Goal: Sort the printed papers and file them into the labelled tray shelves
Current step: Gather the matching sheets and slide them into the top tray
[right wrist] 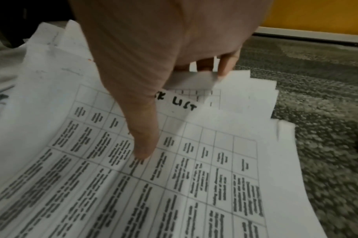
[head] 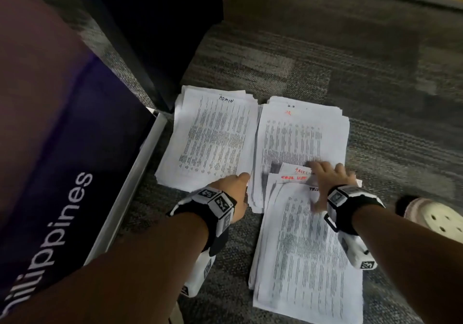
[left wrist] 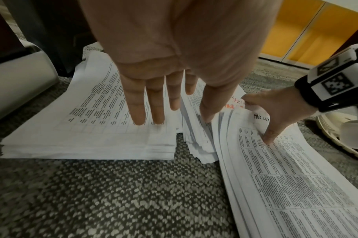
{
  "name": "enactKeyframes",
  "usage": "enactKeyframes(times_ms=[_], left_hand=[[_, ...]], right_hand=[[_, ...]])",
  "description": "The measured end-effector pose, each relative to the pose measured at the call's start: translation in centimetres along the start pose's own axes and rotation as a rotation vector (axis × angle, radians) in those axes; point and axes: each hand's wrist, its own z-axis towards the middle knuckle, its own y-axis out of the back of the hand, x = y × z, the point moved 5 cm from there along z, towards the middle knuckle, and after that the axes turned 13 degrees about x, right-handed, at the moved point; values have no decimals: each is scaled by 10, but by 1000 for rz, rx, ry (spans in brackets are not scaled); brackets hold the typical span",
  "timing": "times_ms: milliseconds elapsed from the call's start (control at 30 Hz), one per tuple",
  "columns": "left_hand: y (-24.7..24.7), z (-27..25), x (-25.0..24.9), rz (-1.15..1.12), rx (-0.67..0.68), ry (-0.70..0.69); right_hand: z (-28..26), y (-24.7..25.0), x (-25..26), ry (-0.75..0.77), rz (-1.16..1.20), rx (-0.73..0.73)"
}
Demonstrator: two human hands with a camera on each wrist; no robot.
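Note:
Three stacks of printed papers lie on the carpet. The stack marked ADMIN point(head: 215, 135) is at the left, a stack with a red heading point(head: 300, 135) lies beside it, and the TASK LIST stack point(head: 308, 248) is nearest me at the right. My left hand point(head: 235, 185) hovers with straight fingers point(left wrist: 138, 112) over the ADMIN stack's point(left wrist: 92, 120) near edge, its thumb on the middle stack point(left wrist: 198, 145). My right hand point(head: 323, 180) grips the far end of the TASK LIST stack point(right wrist: 194, 177). Its thumb point(right wrist: 143, 145) presses the top sheet and its fingers point(right wrist: 227, 64) curl round the far edge.
A purple panel with white lettering point(head: 62, 173) and a metal strip point(head: 140, 173) run along the left. A dark cabinet point(head: 155, 35) stands behind the ADMIN stack. A pale shoe point(head: 436, 218) sits at the right. Grey carpet point(head: 325, 60) stretches to a yellow wall point(left wrist: 296, 32).

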Motion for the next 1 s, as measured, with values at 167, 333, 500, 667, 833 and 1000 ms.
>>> enactKeyframes(times_ms=[167, 333, 500, 667, 833, 1000], left_hand=[[2, -1, -2, -40, -10, -7], [10, -21, -3, -178, -50, -47], [17, -50, 3, -432, -73, -59], [49, -102, -5, -700, -85, -207], [92, -168, -1, -578, -226, -135], [129, -256, -3, -511, -435, -62]], right_hand=[[2, 2, -10, 15, 54, 99], [-32, 39, 11, 250, 118, 212], [-60, 99, 12, 395, 447, 247], [-81, 165, -12, 429, 756, 142], [-170, 227, 5, 543, 794, 61], [-265, 278, 24, 618, 766, 10]])
